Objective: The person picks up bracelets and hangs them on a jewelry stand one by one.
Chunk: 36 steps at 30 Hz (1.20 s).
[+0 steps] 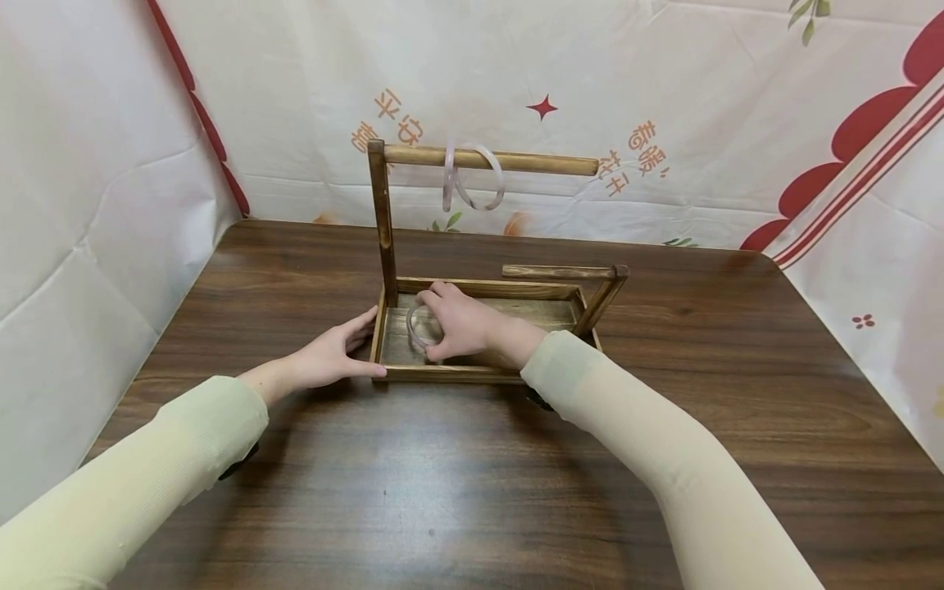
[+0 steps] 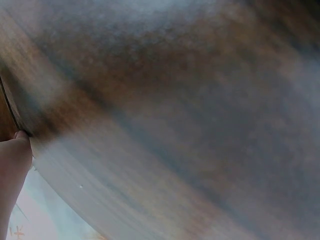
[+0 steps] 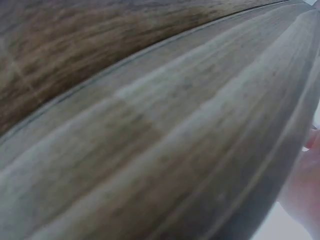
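A wooden jewellery stand has a shallow tray [image 1: 450,374] as its base, with a tall bar [image 1: 549,164] on the left post and a low bar [image 1: 556,271] on the right post. From the tall bar hang two pale bangles, one bangle [image 1: 447,192] seen nearly edge-on and another bangle [image 1: 499,192] turned more face-on. Inside the tray's left part, my right hand [image 1: 466,324] grips a third bangle [image 1: 410,326] between thumb and fingers. My left hand [image 1: 324,356] rests against the tray's left end, thumb at the front corner, fingers extended along the side.
The stand is on a dark brown wooden table [image 1: 435,492]. A white printed cloth [image 1: 295,106] hangs behind and at both sides. In the right wrist view, the tray's wooden wall [image 3: 150,135] fills most of the picture. The left wrist view is largely blurred tabletop [image 2: 175,125].
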Each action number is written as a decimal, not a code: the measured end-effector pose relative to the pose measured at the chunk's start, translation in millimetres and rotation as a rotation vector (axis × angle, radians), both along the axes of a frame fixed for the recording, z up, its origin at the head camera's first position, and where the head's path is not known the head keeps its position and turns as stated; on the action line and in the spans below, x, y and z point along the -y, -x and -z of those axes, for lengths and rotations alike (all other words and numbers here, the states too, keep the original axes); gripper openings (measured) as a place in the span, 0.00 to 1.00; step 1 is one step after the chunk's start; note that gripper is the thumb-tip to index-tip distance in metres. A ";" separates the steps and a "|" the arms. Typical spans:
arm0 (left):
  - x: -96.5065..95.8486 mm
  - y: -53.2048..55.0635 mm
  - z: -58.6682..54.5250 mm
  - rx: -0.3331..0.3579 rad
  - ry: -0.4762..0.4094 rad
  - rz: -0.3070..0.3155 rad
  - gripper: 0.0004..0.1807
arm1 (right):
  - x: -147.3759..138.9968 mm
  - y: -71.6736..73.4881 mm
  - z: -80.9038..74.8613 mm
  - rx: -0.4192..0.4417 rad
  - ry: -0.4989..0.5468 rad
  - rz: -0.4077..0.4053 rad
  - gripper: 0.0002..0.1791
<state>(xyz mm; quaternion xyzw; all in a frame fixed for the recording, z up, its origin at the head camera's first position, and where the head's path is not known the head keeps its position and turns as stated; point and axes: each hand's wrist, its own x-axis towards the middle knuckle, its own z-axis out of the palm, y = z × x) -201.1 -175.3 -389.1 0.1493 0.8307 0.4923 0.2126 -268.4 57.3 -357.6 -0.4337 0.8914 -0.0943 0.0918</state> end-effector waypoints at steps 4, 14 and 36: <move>0.1 0.0 -0.1 -0.001 0.003 0.004 0.54 | -1.8 -1.1 -0.7 0.019 0.029 0.004 0.40; 1.7 1.6 1.7 0.002 0.006 0.004 0.55 | -4.1 -6.8 -4.0 0.039 0.106 0.001 0.36; 0.4 0.4 1.2 -0.008 0.003 0.004 0.54 | -5.4 -12.9 -14.0 0.006 0.228 -0.040 0.37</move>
